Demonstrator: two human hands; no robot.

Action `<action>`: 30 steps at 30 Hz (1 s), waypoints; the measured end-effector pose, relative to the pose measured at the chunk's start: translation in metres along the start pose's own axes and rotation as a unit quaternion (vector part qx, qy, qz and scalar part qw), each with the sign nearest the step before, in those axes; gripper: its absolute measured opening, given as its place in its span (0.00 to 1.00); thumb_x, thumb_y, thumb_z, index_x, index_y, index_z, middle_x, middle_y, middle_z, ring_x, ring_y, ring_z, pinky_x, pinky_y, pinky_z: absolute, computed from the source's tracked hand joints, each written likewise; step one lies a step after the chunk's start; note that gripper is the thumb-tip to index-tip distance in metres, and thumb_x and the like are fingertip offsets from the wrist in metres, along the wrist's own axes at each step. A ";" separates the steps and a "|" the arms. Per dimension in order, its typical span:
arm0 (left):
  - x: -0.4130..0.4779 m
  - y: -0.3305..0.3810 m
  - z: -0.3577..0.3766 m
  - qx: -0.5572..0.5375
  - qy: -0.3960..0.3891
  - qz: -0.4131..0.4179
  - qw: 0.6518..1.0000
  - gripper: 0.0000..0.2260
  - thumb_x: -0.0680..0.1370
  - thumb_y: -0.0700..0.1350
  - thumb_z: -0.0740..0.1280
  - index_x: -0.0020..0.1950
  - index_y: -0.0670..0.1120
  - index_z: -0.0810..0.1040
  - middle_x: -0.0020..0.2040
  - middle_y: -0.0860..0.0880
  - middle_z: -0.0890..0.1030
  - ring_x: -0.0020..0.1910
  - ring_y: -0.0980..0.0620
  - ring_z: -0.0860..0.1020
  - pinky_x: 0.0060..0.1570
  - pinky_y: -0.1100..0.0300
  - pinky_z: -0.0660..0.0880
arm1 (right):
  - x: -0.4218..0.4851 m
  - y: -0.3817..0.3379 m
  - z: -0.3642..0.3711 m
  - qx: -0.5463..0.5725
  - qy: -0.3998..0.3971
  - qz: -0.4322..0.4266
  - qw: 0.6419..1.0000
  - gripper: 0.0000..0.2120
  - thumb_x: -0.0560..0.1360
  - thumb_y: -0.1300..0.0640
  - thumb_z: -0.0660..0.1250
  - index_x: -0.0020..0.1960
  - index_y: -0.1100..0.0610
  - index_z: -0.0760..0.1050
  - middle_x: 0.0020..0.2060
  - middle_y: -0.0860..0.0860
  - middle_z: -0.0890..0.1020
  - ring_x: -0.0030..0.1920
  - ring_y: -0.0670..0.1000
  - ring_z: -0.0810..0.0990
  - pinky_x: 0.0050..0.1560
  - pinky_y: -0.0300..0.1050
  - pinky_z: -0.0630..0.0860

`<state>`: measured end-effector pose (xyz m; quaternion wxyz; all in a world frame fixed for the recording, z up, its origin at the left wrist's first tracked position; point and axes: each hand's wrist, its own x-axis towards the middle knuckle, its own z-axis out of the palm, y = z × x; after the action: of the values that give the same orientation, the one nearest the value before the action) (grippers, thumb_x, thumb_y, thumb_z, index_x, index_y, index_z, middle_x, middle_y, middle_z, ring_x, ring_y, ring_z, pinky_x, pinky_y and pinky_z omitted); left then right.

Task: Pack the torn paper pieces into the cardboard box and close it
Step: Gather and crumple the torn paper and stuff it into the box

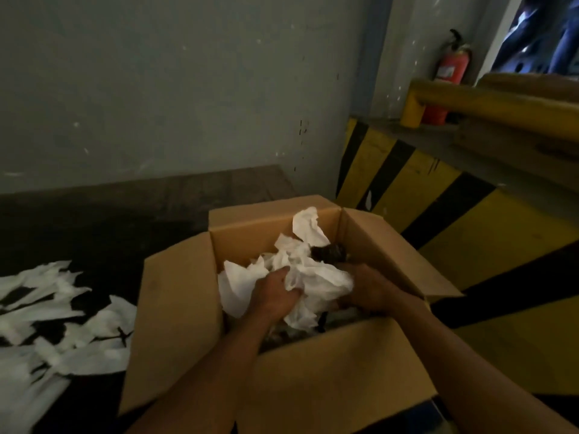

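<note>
head view | both hands, left hand (275, 292) and right hand (368, 288), gripping crumpled paper (313, 274) inside cardboard box (175, 296) | more torn pieces (53, 321) left of box on dark table (125, 208) | grey wall (188, 89) behind

- A dull grey-green painted wall (175, 89) fills the upper left, marked with small pale chips and a short run of dark specks near its right edge.
- A dark, worn wooden tabletop (131, 208) runs along the foot of that wall.
- A red cylindrical fire extinguisher (451, 70) with a black handle stands upright in the far corner, partly hidden behind the rail.
- A thick yellow-painted metal guard rail (488, 101) crosses the upper right, its short post just in front of the extinguisher.
- A slanted yellow surface with broad black diagonal stripes (438, 195) lies below the rail, at the right.
- A blurred blue shape (545, 36) shows in the top right corner; what it is cannot be told.
</note>
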<state>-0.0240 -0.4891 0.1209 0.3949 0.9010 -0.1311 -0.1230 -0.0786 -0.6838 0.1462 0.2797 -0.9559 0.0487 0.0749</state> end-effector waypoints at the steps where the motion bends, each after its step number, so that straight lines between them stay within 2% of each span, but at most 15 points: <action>1: 0.001 0.001 -0.002 0.004 0.006 -0.002 1.000 0.22 0.78 0.51 0.65 0.71 0.50 0.68 0.70 0.48 0.71 0.68 0.47 0.70 0.65 0.56 0.66 | 0.003 0.001 -0.001 -0.006 -0.020 -0.004 1.000 0.42 0.65 0.47 0.78 0.74 0.48 0.62 0.71 0.53 0.69 0.70 0.55 0.67 0.69 0.53 0.66; 3: 0.004 0.005 -0.010 0.011 0.025 0.008 1.000 0.24 0.77 0.51 0.66 0.72 0.50 0.67 0.72 0.48 0.70 0.69 0.46 0.69 0.66 0.57 0.65 | 0.009 0.005 -0.004 -0.022 -0.044 0.008 0.999 0.53 0.61 0.42 0.79 0.77 0.43 0.51 0.76 0.53 0.57 0.75 0.59 0.55 0.73 0.60 0.57; 6: 0.009 0.009 -0.020 -0.028 0.049 0.016 0.998 0.24 0.75 0.58 0.67 0.69 0.52 0.73 0.69 0.50 0.73 0.66 0.48 0.72 0.66 0.56 0.68 | 0.014 0.007 -0.015 -0.002 -0.058 0.018 0.998 0.58 0.59 0.41 0.79 0.77 0.42 0.45 0.76 0.52 0.53 0.75 0.59 0.54 0.74 0.61 0.57; 9: 0.011 0.014 -0.026 -0.085 0.108 0.026 0.990 0.24 0.74 0.63 0.62 0.64 0.52 0.77 0.64 0.51 0.78 0.62 0.50 0.75 0.64 0.50 0.71 | 0.017 0.006 -0.026 0.042 -0.019 -0.014 0.999 0.53 0.60 0.39 0.79 0.76 0.44 0.53 0.74 0.50 0.61 0.74 0.57 0.59 0.72 0.60 0.60; 13: 0.012 0.021 -0.038 -0.076 0.172 0.048 0.981 0.17 0.78 0.56 0.63 0.62 0.49 0.79 0.59 0.51 0.81 0.58 0.51 0.77 0.61 0.54 0.72 | 0.023 -0.006 -0.028 0.109 0.068 -0.047 0.991 0.40 0.64 0.42 0.77 0.71 0.51 0.65 0.66 0.50 0.74 0.65 0.53 0.73 0.61 0.50 0.73; 14: 0.009 0.022 -0.043 -0.080 0.191 0.054 0.977 0.17 0.78 0.55 0.64 0.62 0.49 0.79 0.59 0.50 0.81 0.58 0.51 0.78 0.62 0.54 0.72 | 0.024 -0.013 -0.026 0.129 0.089 -0.051 0.986 0.37 0.66 0.43 0.76 0.70 0.52 0.67 0.65 0.50 0.75 0.64 0.54 0.74 0.60 0.49 0.73; 17: -0.004 0.017 -0.062 -0.084 0.262 0.074 0.959 0.16 0.78 0.52 0.66 0.63 0.47 0.79 0.61 0.49 0.80 0.59 0.52 0.76 0.63 0.56 0.71 | 0.027 -0.047 -0.014 0.192 0.144 -0.062 0.969 0.36 0.69 0.47 0.74 0.73 0.51 0.64 0.71 0.50 0.69 0.69 0.54 0.69 0.65 0.47 0.69; 20: -0.025 0.000 -0.090 -0.078 0.320 0.078 0.941 0.15 0.78 0.50 0.65 0.64 0.48 0.77 0.62 0.49 0.79 0.61 0.52 0.75 0.64 0.54 0.71 | 0.032 -0.092 0.008 0.237 0.175 -0.084 0.952 0.35 0.71 0.48 0.73 0.73 0.49 0.63 0.72 0.51 0.67 0.71 0.54 0.66 0.66 0.51 0.68; 25: -0.071 -0.061 -0.151 -0.043 0.364 0.050 0.929 0.16 0.78 0.48 0.66 0.65 0.47 0.76 0.62 0.48 0.79 0.60 0.55 0.75 0.62 0.59 0.71 | 0.043 -0.173 0.063 0.260 0.160 -0.143 0.942 0.32 0.72 0.47 0.72 0.72 0.49 0.65 0.71 0.49 0.69 0.70 0.52 0.68 0.67 0.48 0.68; 27: -0.093 -0.093 -0.174 -0.025 0.377 0.036 0.925 0.16 0.78 0.47 0.66 0.66 0.47 0.75 0.62 0.48 0.79 0.60 0.56 0.75 0.60 0.60 0.71 | 0.044 -0.207 0.087 0.272 0.131 -0.160 0.940 0.32 0.72 0.46 0.72 0.72 0.47 0.65 0.71 0.48 0.69 0.70 0.51 0.68 0.67 0.51 0.69; 30: -0.121 -0.144 -0.205 -0.015 0.403 0.017 0.915 0.15 0.78 0.47 0.66 0.65 0.47 0.76 0.61 0.48 0.79 0.61 0.55 0.76 0.62 0.57 0.72 | 0.043 -0.256 0.124 0.274 0.091 -0.179 0.941 0.31 0.72 0.48 0.71 0.72 0.44 0.64 0.71 0.47 0.68 0.70 0.51 0.67 0.67 0.54 0.69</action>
<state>-0.0505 -0.2149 0.1628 0.4295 0.8659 0.0257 0.2552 -0.0164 -0.4038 0.1706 0.5336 -0.8381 -0.0795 -0.0805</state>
